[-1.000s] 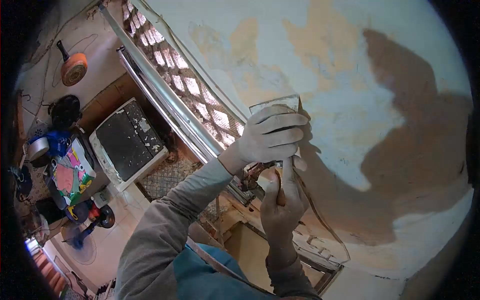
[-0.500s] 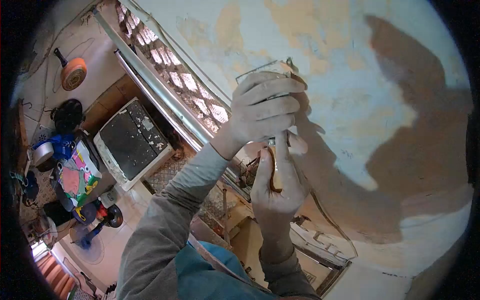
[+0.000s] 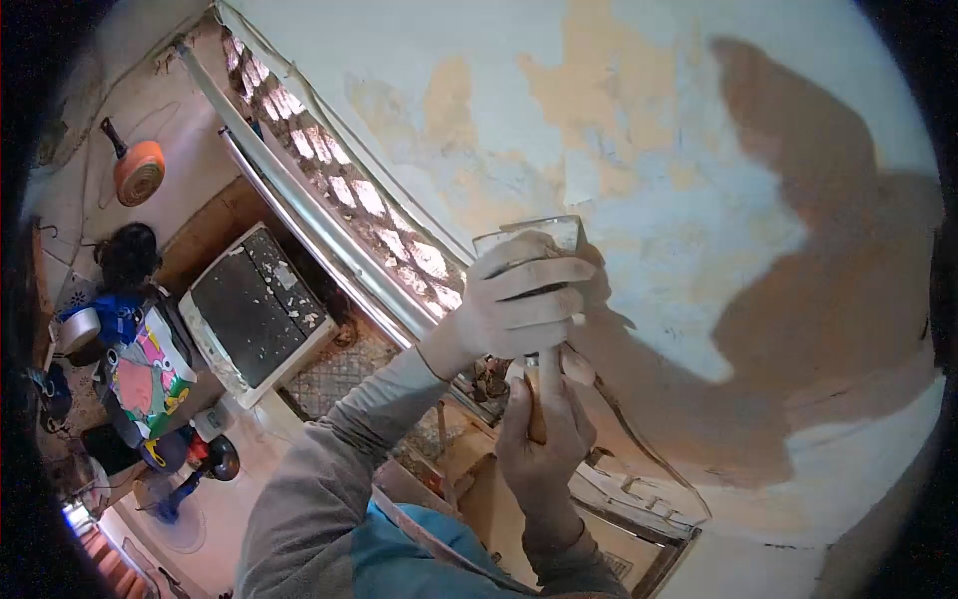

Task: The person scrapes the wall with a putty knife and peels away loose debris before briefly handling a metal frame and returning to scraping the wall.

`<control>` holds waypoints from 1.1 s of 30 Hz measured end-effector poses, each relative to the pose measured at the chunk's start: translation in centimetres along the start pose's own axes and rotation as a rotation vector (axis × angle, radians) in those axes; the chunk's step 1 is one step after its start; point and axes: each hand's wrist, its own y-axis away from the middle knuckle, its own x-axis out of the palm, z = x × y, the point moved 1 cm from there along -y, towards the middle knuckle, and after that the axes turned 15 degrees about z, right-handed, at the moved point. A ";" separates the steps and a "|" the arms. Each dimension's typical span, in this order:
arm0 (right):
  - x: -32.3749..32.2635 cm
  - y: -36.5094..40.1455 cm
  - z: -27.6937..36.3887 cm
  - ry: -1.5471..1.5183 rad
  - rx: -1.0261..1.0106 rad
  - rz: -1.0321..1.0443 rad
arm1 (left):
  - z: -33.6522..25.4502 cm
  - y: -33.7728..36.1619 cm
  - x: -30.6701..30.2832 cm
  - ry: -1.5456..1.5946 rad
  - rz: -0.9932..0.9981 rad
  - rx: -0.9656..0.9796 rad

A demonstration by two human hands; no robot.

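Note:
Both hands are on a putty knife (image 3: 537,414) held against the wall, its wide blade (image 3: 559,232) at the top. My left hand (image 3: 524,299) lies across the blade and its neck, fingers closed over it and pointing right. Below it, my right hand (image 3: 544,454) grips the handle, with the thumb on one side and a finger stretched up along it. The wall (image 3: 649,250) is pale, with patches of cream showing through. Part of the blade is hidden under my left fingers.
A large shadow (image 3: 818,250) falls on the wall to the right. At left are a lattice opening (image 3: 349,190), a metal pipe (image 3: 299,210), a dark-topped appliance (image 3: 254,309), a hanging orange pan (image 3: 140,170) and a colourful bag (image 3: 150,379). A cable (image 3: 639,444) runs along the lower wall.
Both hands and the putty knife have moved down in the view, away from the upper wall, and more of the blade shows. The grip is kept. The camera has shifted slightly.

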 end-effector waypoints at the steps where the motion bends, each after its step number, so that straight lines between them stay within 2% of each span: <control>1: -0.3 0.3 -0.2 -0.008 0.080 0.026 | -0.4 -0.2 0.2 0.049 -0.007 -0.011; 2: -0.5 0.4 -0.3 0.005 0.086 0.034 | -0.6 -0.4 0.6 0.100 -0.015 -0.020; 4: -1.0 0.3 -0.6 0.133 -0.032 -0.031 | -0.7 -1.0 1.5 0.124 -0.066 -0.010; 7: -2.2 -1.1 0.6 0.151 -0.022 -0.013 | -0.8 -2.5 2.3 0.124 -0.172 -0.051; 10: -2.2 -1.7 1.1 0.190 -0.040 -0.025 | -0.6 -3.2 1.8 0.196 -0.168 -0.102; 12: -2.3 -1.9 1.4 0.195 -0.009 -0.010 | -0.5 -3.5 1.8 0.216 -0.174 -0.131; 14: -2.3 -2.3 1.2 0.198 0.012 0.007 | 0.2 -3.7 1.9 0.100 -0.142 -0.088; 18: -2.2 -4.3 1.0 0.053 0.047 -0.056 | 1.3 -5.5 1.2 0.117 -0.189 -0.182; 20: -1.8 -6.0 1.6 0.088 -0.072 -0.047 | 2.0 -5.9 0.8 0.134 -0.177 -0.196; 21: -1.1 -7.1 1.1 0.132 -0.183 -0.125 | 2.1 -5.7 0.6 0.136 -0.164 -0.187; 22: -1.2 -7.2 1.8 0.130 -0.189 -0.138 | 2.2 -5.6 0.3 0.137 -0.152 -0.175; 24: -1.4 -7.5 3.2 0.088 -0.076 0.010 | 2.1 -5.1 -0.3 0.136 -0.124 -0.152; 29: -1.2 -3.1 2.0 0.080 -0.156 -0.025 | 1.3 -2.7 -0.6 0.113 -0.076 -0.142; 31: -1.9 -1.3 2.3 0.121 0.033 0.114 | -0.7 -1.7 0.3 0.154 -0.076 -0.126; 33: -2.6 -0.6 2.3 0.130 0.060 0.128 | -2.0 -1.7 0.9 0.179 -0.112 -0.165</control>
